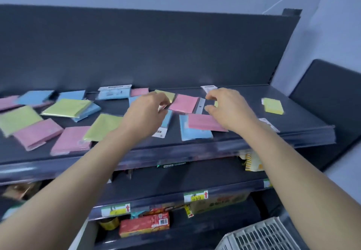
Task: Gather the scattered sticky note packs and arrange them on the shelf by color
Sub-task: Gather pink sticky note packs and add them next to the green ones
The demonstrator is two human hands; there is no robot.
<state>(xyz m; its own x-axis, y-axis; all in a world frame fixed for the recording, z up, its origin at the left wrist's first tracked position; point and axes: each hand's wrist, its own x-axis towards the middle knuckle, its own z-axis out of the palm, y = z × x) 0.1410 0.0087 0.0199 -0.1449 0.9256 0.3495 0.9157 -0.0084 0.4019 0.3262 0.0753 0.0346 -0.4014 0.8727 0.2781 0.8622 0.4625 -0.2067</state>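
Fingers point(164, 101) of both hands curled part-open, empty, over scattered packs.
Best pinch the pink pack point(184, 103) between left hand point(145, 113) and right hand point(228, 109) by its edges, mid-shelf point(244, 134), then group farther pinks.

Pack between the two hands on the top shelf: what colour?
Pink pack, with a clear hang tab on its right edge. Head view, the only one, shows it.

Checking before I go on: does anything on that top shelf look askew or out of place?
Yes. The sticky note packs on the top shelf lie mixed and tilted, several overlapping: a green pack sits on a blue one, and a pink pack covers another blue. One yellow pack lies alone at the right.
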